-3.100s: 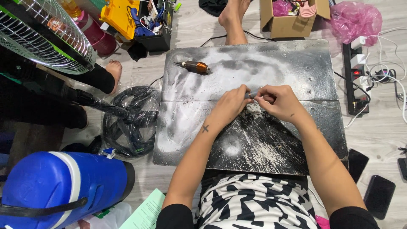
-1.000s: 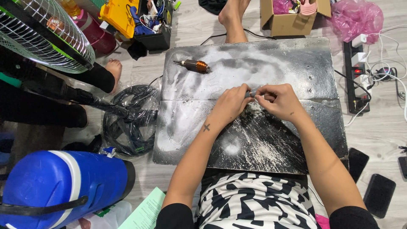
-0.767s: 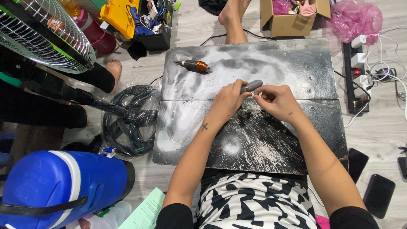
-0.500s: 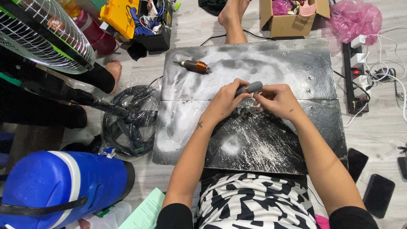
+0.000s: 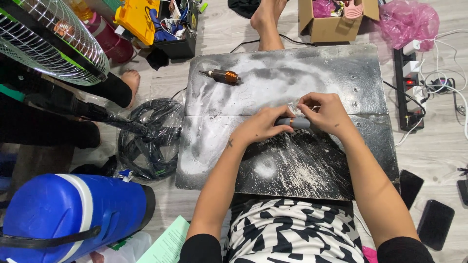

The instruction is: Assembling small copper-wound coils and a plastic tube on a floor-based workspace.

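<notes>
The left hand [image 5: 261,127] and the right hand [image 5: 325,112] meet over the middle of a dark, dusty board [image 5: 229,146] that lies on the floor. The left hand is curled around the near end of a small grey tube with an orange band [image 5: 294,122], fingers closed on it, with the tube lying roughly level and pointing toward the right hand. The right hand is bent over the tube's other end, its fingertips pinched together just above it; whether they grip the tube itself or something tiny beside it cannot be told. Both forearms reach in from the near edge of the board, above a black and white patterned garment [image 5: 292,234].

Near the far left corner of the board lies a small motor part with copper winding [image 5: 220,76], well apart from the hands. White powder is smeared across most of the board, thickest near the near edge.

Beyond the far edge a bare foot [image 5: 267,19] rests on the floor beside a cardboard box [image 5: 331,27] and a pink plastic bag [image 5: 408,22]. A power strip [image 5: 408,83] lies off the right edge. To the left of the board sit a coil of black cable in plastic [image 5: 153,141], a fan with a wire guard [image 5: 48,41] and a blue cooler jug [image 5: 68,214]
</notes>
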